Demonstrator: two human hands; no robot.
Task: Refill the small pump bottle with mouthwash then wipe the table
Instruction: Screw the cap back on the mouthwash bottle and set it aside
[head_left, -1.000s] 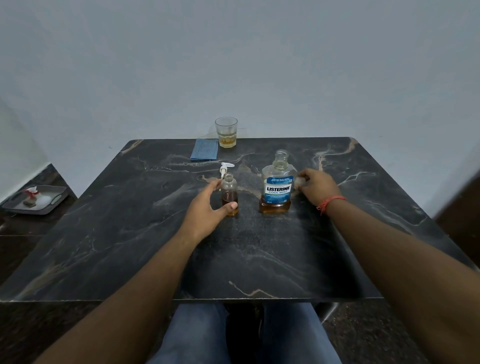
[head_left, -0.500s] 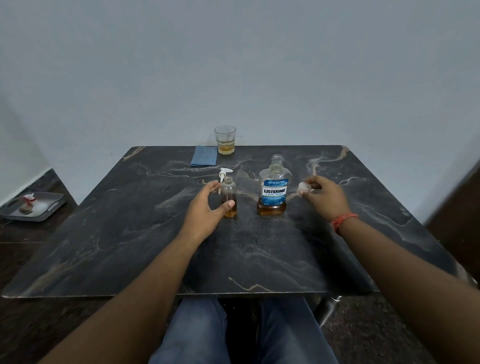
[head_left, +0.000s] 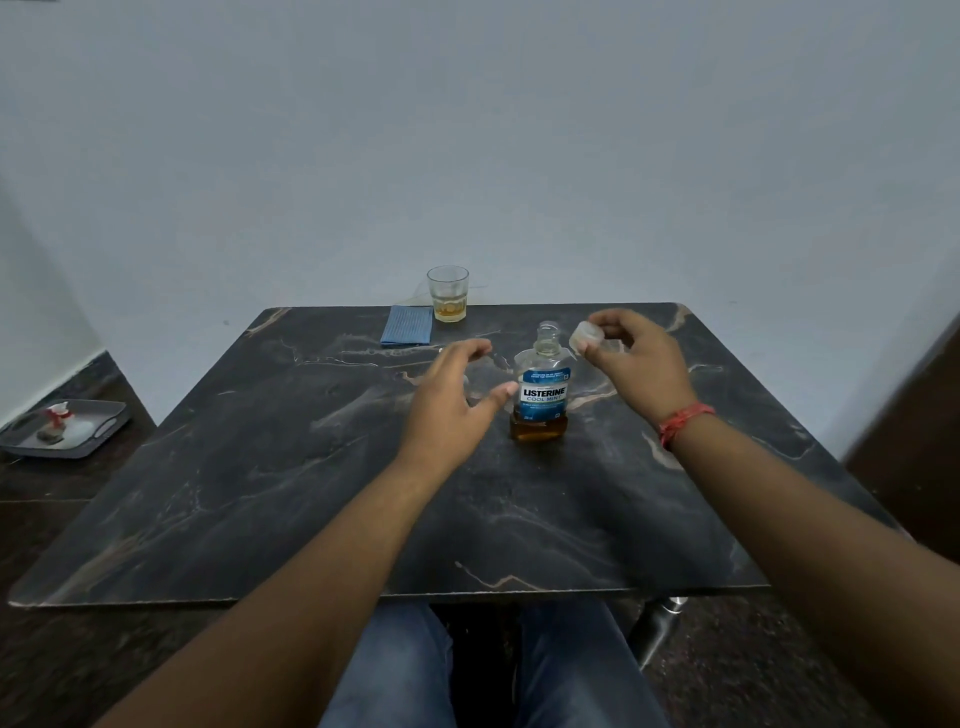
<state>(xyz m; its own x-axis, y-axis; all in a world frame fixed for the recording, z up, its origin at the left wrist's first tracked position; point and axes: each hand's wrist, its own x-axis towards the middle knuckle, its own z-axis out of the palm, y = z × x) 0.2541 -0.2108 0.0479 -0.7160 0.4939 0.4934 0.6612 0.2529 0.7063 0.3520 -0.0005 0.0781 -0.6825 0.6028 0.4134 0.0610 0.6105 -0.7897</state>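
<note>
The mouthwash bottle (head_left: 540, 397), clear with a blue label and amber liquid low inside, stands uncapped at the table's middle. My right hand (head_left: 636, 364) is raised just right of its neck and pinches the clear cap (head_left: 583, 335) in its fingertips. My left hand (head_left: 449, 400) is cupped to the left of the mouthwash bottle, fingers and thumb curved round the small pump bottle (head_left: 471, 385). Only a faint glassy strip of that small bottle shows between thumb and fingers; the rest is hidden.
A folded blue cloth (head_left: 408, 325) lies at the far edge of the dark marble table (head_left: 260, 467), with a glass (head_left: 448, 293) holding a little amber liquid beside it. A grey tray (head_left: 98, 426) with small items sits on the floor at left.
My right hand has lifted the cap from beside the mouthwash bottle up to the level of its neck. My left hand stays round the small bottle and now covers it.
</note>
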